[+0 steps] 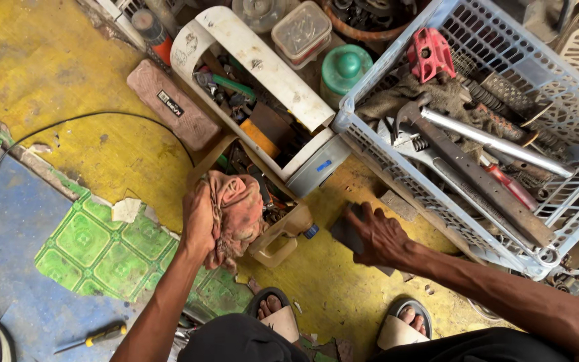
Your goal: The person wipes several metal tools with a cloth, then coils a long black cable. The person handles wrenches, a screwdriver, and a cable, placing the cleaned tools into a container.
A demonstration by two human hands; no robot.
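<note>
The left hand (199, 221) was closed in a fist around a crumpled, faded pink-red cloth rag (236, 211), stained dark with grease, its folds bunched and hanging loose at the hand's three o'clock side. The rag sat just left of the frame's centre, held above the scuffed yellow-painted floor (55, 74) and touching the mouth end of a cut-open tan plastic jug (279, 241) lying at its four o'clock. The right hand (376, 234) lay palm down with fingers spread, pressing on a flat dark grey rectangular block (346, 231) that rested on the floor; it gripped nothing, only covered the block's right half. At the rag's twelve o'clock stood a white plastic canister cut open lengthwise (263, 74), packed with small tools and parts. At two o'clock from the right hand sat a pale blue-white plastic lattice crate (403, 167) holding long metal wrenches and a grimy cloth. A brown oblong brick-like block (172, 104) lay at the left hand's eleven o'clock. A yellow-handled screwdriver (95, 336) lay at seven o'clock, on the patch of green patterned flooring and blue ground.
</note>
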